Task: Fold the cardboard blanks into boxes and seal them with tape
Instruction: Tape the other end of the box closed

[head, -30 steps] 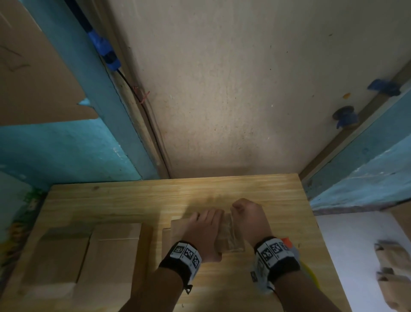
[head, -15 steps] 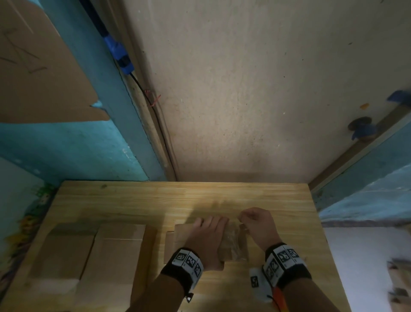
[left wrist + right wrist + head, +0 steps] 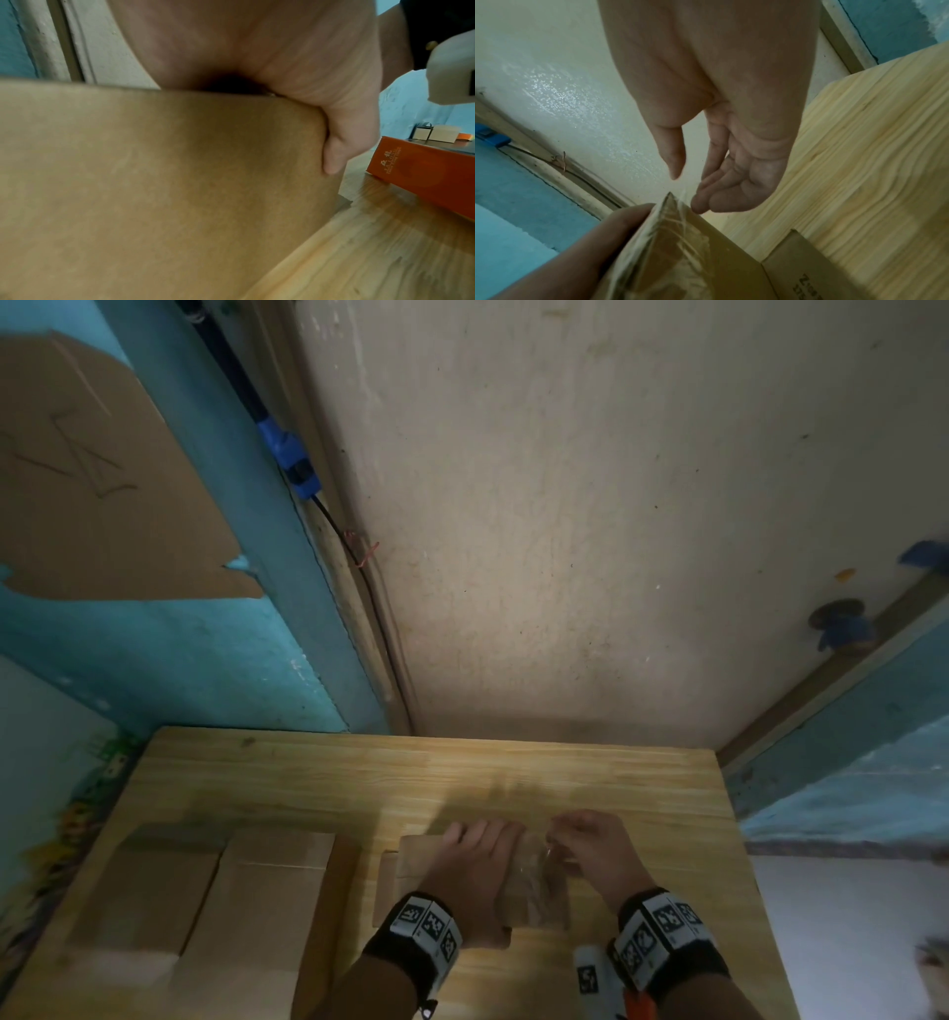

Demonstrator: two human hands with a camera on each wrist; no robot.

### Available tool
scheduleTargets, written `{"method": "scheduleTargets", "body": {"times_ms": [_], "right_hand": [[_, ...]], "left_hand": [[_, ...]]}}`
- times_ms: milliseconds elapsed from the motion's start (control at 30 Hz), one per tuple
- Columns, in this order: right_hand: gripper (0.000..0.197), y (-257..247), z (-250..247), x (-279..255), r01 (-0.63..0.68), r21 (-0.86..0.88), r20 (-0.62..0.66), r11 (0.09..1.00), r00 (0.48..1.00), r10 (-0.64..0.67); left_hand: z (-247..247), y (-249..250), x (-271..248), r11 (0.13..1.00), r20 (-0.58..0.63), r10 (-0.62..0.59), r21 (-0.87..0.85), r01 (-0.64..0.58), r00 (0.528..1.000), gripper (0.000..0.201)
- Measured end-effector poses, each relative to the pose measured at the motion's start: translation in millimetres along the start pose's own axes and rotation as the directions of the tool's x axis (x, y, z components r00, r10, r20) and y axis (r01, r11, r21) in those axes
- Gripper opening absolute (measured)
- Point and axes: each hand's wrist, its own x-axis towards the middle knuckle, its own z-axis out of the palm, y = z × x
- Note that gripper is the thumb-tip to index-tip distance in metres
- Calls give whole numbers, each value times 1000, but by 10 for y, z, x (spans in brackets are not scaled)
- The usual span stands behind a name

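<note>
The left hand (image 3: 475,875) lies on top of a small brown cardboard box (image 3: 411,857) near the front of the wooden table (image 3: 539,773). Its fingers (image 3: 482,834) are straight and close together, pointing to 12 o'clock, and they press the box down. In the left wrist view the thumb (image 3: 334,150) curls over the near right corner of the box (image 3: 159,182). The box is shut, so I cannot tell if anything is in it.

Just beside that hand, at 3 o'clock, is the right hand (image 3: 598,850). Its fingers (image 3: 721,194) are bent, loose and close together, and the thumb (image 3: 672,150) stands a bit apart from them. They are right by the top corner of the box (image 3: 734,261), where shiny clear tape (image 3: 677,235) is stuck, all wrinkly. I cannot tell if the fingertips touch the tape.

In the left wrist view an orange box (image 3: 421,174) lies on the table (image 3: 385,243) at 3 o'clock from the brown box, near but not touching.

At 9 o'clock, well apart from the hands, two bigger brown boxes (image 3: 215,901) sit side by side on the table, touching each other. Both are shut.

Farther off, at 12 o'clock, a pale wall (image 3: 590,531) stands behind the table. A blue clip (image 3: 292,459) and a dark cable (image 3: 359,567) run along the wall's edge at 11 o'clock.
</note>
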Motion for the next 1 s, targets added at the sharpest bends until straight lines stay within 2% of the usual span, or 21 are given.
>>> {"method": "scheduleTargets", "body": {"times_ms": [167,433,567,700,867,933,1000], "right_hand": [[17,70,10,-28,-24,66,-16,998,1000,25],[24,103,24,31,-105,164,-101,981,987,123],[25,126,5,-36,-163,236,-51,958,983,179],[38,174,22,-108,-147,260,-21,954,987,158],[31,188,19,-139,-140,292,-99,946,979,176],[27,191,27,-135,-145,217,-173,965,968,184],[29,192,56,-133,-83,8,-264,996,961,82]], "left_hand": [[-21,-1,-5,1000,15,5,29,-5,1000,122],[-63,-7,-3,999,4,26,35,-26,1000,119],[23,-29,14,999,-19,30,46,-29,999,119],[47,-37,31,997,-30,44,59,-43,999,120],[73,-44,27,996,-34,50,75,-47,998,122],[67,-42,23,997,-29,50,68,-48,998,122],[60,-46,15,997,-21,54,61,-53,998,123]]}}
